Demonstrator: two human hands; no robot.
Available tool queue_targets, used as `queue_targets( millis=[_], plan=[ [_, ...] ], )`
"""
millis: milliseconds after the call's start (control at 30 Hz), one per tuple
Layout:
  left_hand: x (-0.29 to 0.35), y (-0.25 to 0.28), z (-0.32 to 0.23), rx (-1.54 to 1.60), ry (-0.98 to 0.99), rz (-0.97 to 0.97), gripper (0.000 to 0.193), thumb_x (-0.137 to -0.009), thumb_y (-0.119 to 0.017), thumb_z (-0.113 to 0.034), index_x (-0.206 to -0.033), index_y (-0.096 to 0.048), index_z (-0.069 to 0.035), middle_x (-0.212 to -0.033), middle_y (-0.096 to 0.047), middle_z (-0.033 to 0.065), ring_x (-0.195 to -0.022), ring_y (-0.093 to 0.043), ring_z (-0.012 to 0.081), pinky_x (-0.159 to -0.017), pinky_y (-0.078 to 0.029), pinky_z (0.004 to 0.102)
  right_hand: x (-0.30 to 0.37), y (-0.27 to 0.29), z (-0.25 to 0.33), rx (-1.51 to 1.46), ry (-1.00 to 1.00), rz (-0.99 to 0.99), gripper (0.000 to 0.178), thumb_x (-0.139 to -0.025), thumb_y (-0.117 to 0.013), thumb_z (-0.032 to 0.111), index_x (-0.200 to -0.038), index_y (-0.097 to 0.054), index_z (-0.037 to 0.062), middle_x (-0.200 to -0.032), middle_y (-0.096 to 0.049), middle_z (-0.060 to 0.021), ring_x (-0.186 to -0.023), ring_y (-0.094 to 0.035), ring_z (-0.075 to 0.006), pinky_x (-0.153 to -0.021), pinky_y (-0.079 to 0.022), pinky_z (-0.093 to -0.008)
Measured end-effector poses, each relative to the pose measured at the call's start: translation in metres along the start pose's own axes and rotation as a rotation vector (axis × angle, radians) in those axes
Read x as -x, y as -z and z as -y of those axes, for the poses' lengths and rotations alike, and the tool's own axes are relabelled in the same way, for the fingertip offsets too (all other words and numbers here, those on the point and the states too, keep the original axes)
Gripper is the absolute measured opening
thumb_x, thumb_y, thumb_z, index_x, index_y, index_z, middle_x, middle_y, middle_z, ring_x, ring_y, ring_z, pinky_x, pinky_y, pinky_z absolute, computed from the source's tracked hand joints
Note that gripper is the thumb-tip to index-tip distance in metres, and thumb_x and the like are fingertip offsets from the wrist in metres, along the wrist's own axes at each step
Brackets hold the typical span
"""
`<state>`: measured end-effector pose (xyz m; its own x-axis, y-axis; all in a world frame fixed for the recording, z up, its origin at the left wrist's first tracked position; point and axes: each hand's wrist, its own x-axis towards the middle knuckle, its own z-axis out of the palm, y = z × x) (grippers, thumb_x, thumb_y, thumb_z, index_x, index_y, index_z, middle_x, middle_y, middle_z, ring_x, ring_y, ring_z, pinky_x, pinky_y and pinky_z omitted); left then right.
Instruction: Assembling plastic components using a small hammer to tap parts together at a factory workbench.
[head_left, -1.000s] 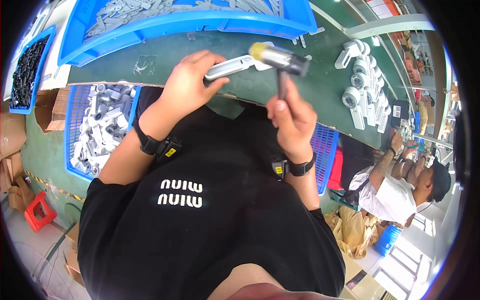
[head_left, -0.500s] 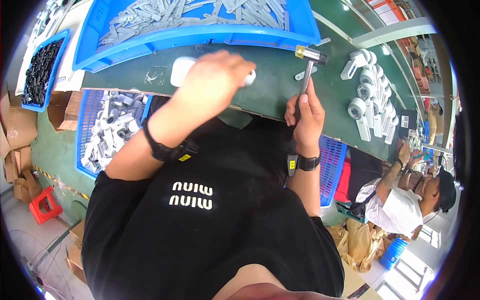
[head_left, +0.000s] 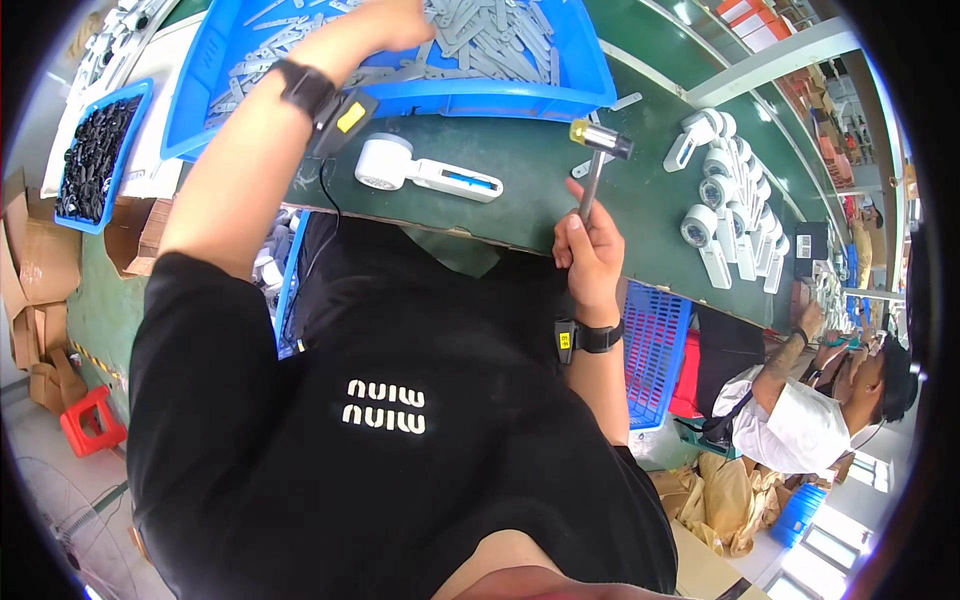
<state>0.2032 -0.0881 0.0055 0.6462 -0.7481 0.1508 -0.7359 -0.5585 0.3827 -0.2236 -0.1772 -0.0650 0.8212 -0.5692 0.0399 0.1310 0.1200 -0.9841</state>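
My left hand (head_left: 398, 24) reaches over the big blue bin (head_left: 480, 100) at the top, down among its flat grey plastic strips (head_left: 500, 45). The picture's upper edge cuts that hand off, and its fingertips are not clear. My right hand (head_left: 594, 250) is closed around the handle of a small mallet (head_left: 600, 140), which stands upright with a yellow face on one side and a black one on the other. Between my hands a white handheld device (head_left: 385, 160) lies on the green bench, with a round head and a long handle whose open slot shows blue inside.
Several similar white devices (head_left: 715, 225) lie in rows on the bench to the right. A blue tray of black parts (head_left: 100, 160) stands at the left. Blue crates (head_left: 655, 350) sit below the bench edge. A co-worker (head_left: 790, 420) is at the far right.
My left hand has let go of the white device and moved up into the blue bin. The device now lies on the bench. My right hand still holds the mallet.
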Motion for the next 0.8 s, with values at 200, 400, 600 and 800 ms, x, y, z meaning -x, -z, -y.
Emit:
queue_targets(
  millis=[200,400,600,800],
  plan=[
    [-0.006,-0.003,-0.012,-0.124,0.204,0.418,0.053,-0.087,-0.084,-0.043,-0.098,-0.078,0.008,-0.103,-0.08,0.026,-0.091,-0.08,0.034,-0.079,-0.062,0.0441,0.006,0.0,-0.001,0.034,0.036,-0.012,0.045,-0.113,-0.06,0.009,-0.156,-0.057,-0.0021,-0.08,-0.057,0.0027,-0.064,-0.049,-0.0048,-0.057,-0.041,-0.0216],
    [-0.006,0.014,0.025,-0.377,0.021,0.106,0.037,-0.09,-0.081,-0.032,-0.108,-0.08,0.0,-0.103,-0.081,0.0228,-0.093,-0.078,0.0408,-0.084,-0.062,0.0471,0.008,0.0,0.001,0.096,0.038,-0.014,0.04,-0.112,-0.062,0.009,-0.15,-0.061,-0.0027,-0.08,-0.058,0.0034,-0.064,-0.05,-0.0041,-0.058,-0.041,-0.0212],
    [0.101,0.074,-0.039,-0.14,-0.201,-0.243,0.019,-0.095,-0.072,-0.02,-0.103,-0.079,-0.003,-0.09,-0.078,0.0214,-0.087,-0.077,0.0403,-0.077,-0.061,0.048,0.001,0.001,0.0,0.105,-0.026,-0.026,0.028,-0.111,-0.064,0.011,-0.136,-0.071,-0.0021,-0.077,-0.06,0.0034,-0.059,-0.048,-0.0027,-0.052,-0.04,-0.0215],
    [0.196,0.02,-0.089,0.197,-0.847,-0.297,0.018,-0.082,-0.077,0.001,-0.099,-0.072,-0.005,-0.102,-0.076,0.0109,-0.088,-0.075,0.0339,-0.077,-0.062,0.0435,-0.014,-0.046,0.038,-0.222,-0.1,-0.03,0.032,-0.112,-0.067,0.02,-0.133,-0.073,-0.0038,-0.078,-0.071,-0.0095,-0.046,-0.043,-0.0045,-0.045,-0.036,-0.0238]
  ],
)
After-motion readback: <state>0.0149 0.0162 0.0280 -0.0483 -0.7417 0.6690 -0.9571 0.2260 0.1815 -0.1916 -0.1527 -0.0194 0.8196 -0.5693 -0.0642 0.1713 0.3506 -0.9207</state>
